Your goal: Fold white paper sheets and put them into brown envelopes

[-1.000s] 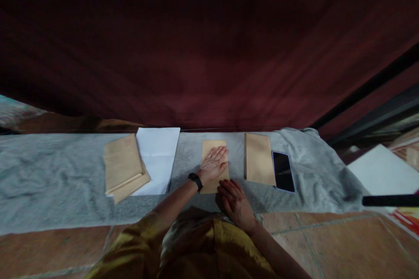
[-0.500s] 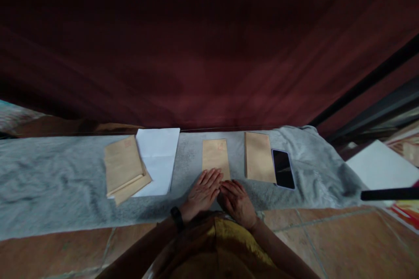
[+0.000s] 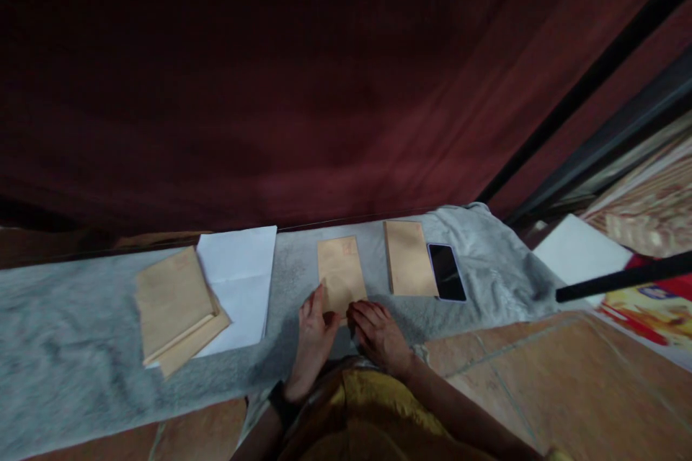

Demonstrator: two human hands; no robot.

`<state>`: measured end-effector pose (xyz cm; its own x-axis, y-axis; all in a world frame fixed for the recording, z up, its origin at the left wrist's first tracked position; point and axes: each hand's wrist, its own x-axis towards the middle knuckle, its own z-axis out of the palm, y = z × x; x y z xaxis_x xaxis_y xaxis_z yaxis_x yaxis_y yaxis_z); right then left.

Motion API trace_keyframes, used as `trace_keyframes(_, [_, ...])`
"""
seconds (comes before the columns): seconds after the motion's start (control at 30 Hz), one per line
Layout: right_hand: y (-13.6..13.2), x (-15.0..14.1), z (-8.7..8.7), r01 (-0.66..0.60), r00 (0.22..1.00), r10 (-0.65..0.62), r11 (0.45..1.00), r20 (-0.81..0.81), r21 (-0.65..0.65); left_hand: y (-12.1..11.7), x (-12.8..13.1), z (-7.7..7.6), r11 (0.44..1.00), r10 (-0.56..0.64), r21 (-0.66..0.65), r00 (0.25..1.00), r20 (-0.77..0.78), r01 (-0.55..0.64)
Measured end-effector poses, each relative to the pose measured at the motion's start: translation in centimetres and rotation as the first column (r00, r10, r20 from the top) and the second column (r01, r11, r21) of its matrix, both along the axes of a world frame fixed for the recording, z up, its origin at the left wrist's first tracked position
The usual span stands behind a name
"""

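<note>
A brown paper envelope (image 3: 339,263) with small red print at its top right corner lies flat in front of me. My left hand (image 3: 313,331) grips its lower left part, fingers along the left edge and thumb near the bottom. At the lower right corner my right hand (image 3: 380,331) holds the envelope with bent fingers; its thumb is hidden. To the right lies a thick stack of brown envelopes (image 3: 411,259). On the left, more brown envelopes (image 3: 173,302) partly cover white paper sheets (image 3: 241,274).
A phone (image 3: 446,272) with a dark screen lies beside the right stack. Everything rests on a grey plush cloth (image 3: 76,331). A dark red curtain (image 3: 303,130) hangs behind. At the right are a black bar (image 3: 621,277), a white panel (image 3: 581,248) and tiled floor (image 3: 540,374).
My left hand has moved off the envelope's face to its lower left edge, thumb now apart from the fingers. My right hand stays at the lower right corner. The view has turned slightly.
</note>
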<state>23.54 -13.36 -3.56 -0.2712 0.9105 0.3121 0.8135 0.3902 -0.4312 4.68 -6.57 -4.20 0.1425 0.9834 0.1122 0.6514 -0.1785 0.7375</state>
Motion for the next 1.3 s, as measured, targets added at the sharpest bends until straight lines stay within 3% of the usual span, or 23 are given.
trace_keyframes(0.1, [0.1,-0.3,-0.2,0.032,0.998,-0.032,0.999,0.049,0.001,1.1,-0.2,0.8,0.963,0.184,-0.247,0.93,0.318,-0.106])
trace_keyframes(0.23, [0.1,-0.8,-0.3,0.083,0.992,-0.082,0.997,0.099,0.001,1.2,-0.1,2.8,0.88,0.327,-0.474,0.766,0.553,-0.034])
trace_keyframes(0.4, [1.3,-1.2,0.5,0.234,0.967,-0.231,0.972,0.105,-0.016,0.1,2.1,6.5,0.878,0.247,-0.465,0.727,0.641,0.111])
trace_keyframes(0.47, [2.2,-0.7,1.2,0.32,0.945,-0.323,0.944,-0.045,-0.076,-0.1,3.1,7.7,0.893,0.169,-0.419,0.741,0.651,0.165])
trace_keyframes(0.5, [2.7,-0.3,1.5,0.366,0.898,-0.387,0.921,-0.208,-0.134,0.0,3.5,8.1,0.896,0.128,-0.4,0.75,0.649,0.192])
trace_keyframes(0.57, [3.6,0.8,2.2,0.411,0.668,-0.5,0.865,-0.551,-0.287,0.2,3.8,8.2,0.894,0.065,-0.38,0.77,0.634,0.237])
trace_keyframes(0.63, [4.2,2.2,2.6,0.397,0.368,-0.558,0.818,-0.744,-0.417,0.5,3.8,7.5,0.89,0.043,-0.384,0.793,0.608,0.247])
trace_keyframes(0.77, [4.2,4.8,2.2,0.285,-0.167,-0.589,0.739,-0.79,-0.611,0.6,3.0,4.7,0.866,0.06,-0.447,0.843,0.535,0.223])
trace_keyframes(0.83, [3.9,5.7,1.6,0.195,-0.341,-0.584,0.722,-0.736,-0.664,0.2,2.6,3.4,0.852,0.062,-0.473,0.856,0.513,0.222])
trace_keyframes(0.9, [3.7,6.1,1.1,0.117,-0.387,-0.608,0.713,-0.693,-0.692,-0.2,2.3,2.4,0.843,0.059,-0.489,0.863,0.502,0.226])
trace_keyframes(1.03, [3.2,6.7,0.6,-0.009,-0.347,-0.68,0.691,-0.646,-0.722,-0.7,1.6,1.5,0.834,0.042,-0.497,0.871,0.49,0.24])
trace_keyframes(1.3, [2.7,8.4,0.7,-0.04,-0.38,-0.696,0.67,-0.609,-0.741,-1.0,1.4,1.7,0.851,-0.029,-0.465,0.906,0.423,0.244])
